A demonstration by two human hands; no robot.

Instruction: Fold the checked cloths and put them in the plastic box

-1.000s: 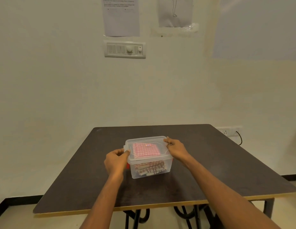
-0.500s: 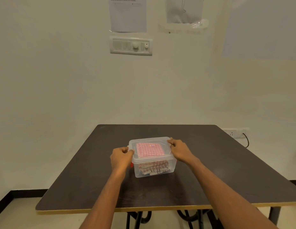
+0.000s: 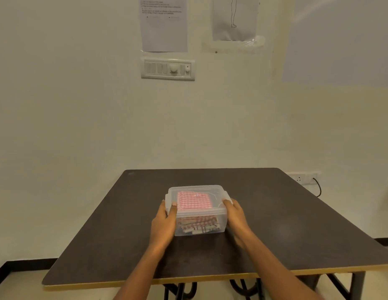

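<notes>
Room: plain cream wall behind a dark brown square table (image 3: 286, 224) with a yellow edge band and black metal legs.

Wall fittings, left to right:
- White printed paper sheet (image 3: 163, 24), at 11 o'clock in the view; its text is too small to read.
- White switch panel (image 3: 167, 69) with a round dial, directly beneath that sheet.
- White sheet with a thin line drawing (image 3: 234, 18), at 12 o'clock.
- Large pale grey-blue sheet (image 3: 340, 40), at 1 o'clock.

Table level, left to right:
- Left hand (image 3: 165, 224): at the box's 9 o'clock side, thumb hooked over the lid edge, fingers wrapped against the left wall, gripping it.
- Clear rectangular plastic box (image 3: 199, 232): stands upright near the table's middle, slightly toward the near edge. It has rounded corners and its see-through lid is seated on top.
- Red-and-white checked cloth (image 3: 193, 199): folded flat into a rectangle, the uppermost item inside the box, showing through the lid, with a small label near its far edge.
- Folded checked cloths (image 3: 198, 226): stacked under it, their red, white and dark edges visible through the front wall.
- Right hand (image 3: 235, 215): at the box's 3 o'clock side, thumb on the lid corner, fingers clasping the right wall.
- White wall socket (image 3: 301, 177) with a black cable (image 3: 317, 188), low on the wall at 2 o'clock from the box.
</notes>
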